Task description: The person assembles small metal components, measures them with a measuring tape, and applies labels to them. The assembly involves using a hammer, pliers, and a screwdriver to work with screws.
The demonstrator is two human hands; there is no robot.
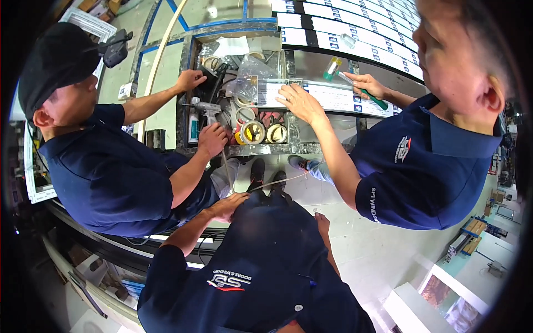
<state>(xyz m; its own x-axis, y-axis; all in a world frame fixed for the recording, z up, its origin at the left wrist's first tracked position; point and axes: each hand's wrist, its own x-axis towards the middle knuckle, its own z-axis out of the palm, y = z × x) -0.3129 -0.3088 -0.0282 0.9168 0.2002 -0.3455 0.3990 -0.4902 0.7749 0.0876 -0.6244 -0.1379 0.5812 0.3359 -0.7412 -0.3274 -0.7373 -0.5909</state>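
**A:** Head view, biggest stuff first: what's everyone seeing?

**B:** Two co-workers in navy polo shirts fill the sides. The one in the black cap (111, 172) has a hand down in the tool tray. The other co-worker (422, 166) presses a flat palm on a long pale strip (327, 97) and grips a mallet (363, 91) with a green handle and a yellowish, see-through head.

**A:** And the wearer?

**B:** Bottom centre is their own navy shirt (266, 255), soft knit fabric. The left hand (230, 204) rests on the front of it at the waist, fingers loose, nothing in it. The right hand (321, 221) sits against the shirt's other side. It's half tucked behind the cloth, so I can't tell if it's clenched or relaxed.

**A:** That tray?

**B:** It's a dark tool tray (294, 145) with a mottled rim, just past the wearer's shoes. Behind it lie stacked white bars (344, 41), straight and glossy. Inside the tray there's a crinkly clear plastic bag (247, 77), a slim spray can (193, 125) and round tape rolls (254, 132) in cream and yellow.

**A:** Smallest thing?

**B:** A thin white strand (283, 180) running across the pale floor, near the left hand.
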